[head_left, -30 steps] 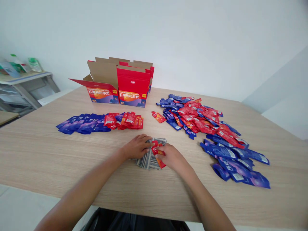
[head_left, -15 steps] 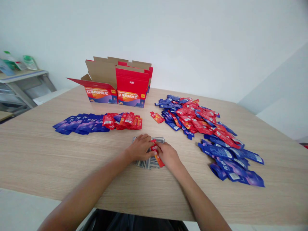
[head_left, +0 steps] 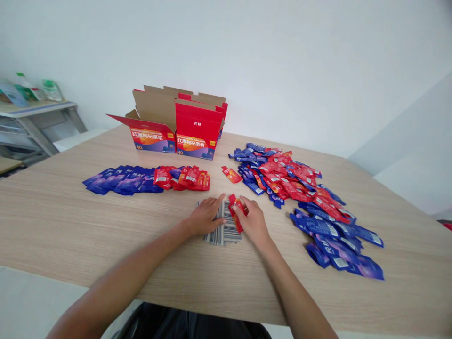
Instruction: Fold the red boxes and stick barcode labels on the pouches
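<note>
Two flat patches of paper with fine grey and white stripes, perhaps label sheets (head_left: 231,235), lie side by side on the table before me. My left hand (head_left: 206,217) rests on the left patch, thumb and fingers apart, holding nothing. In my right hand (head_left: 253,220) a red and orange sachet (head_left: 236,207) is pinched between thumb and fingers, tilted over the right patch. Farther back lies a single red sachet (head_left: 231,174). Just beyond my left hand runs a row of overlapping blue sachets (head_left: 123,181) and red sachets (head_left: 183,178).
A large loose heap of red and blue sachets (head_left: 286,174) covers the right side, with more blue sachets (head_left: 348,247) at its near end. Open red cartons (head_left: 196,127) stand at the back left. Bottles (head_left: 26,87) sit on a side shelf.
My hands have moved apart. The right one has lifted the red sachet up and slightly right, off the striped paper's middle. The left hand's fingers have spread. The view has shifted slightly.
</note>
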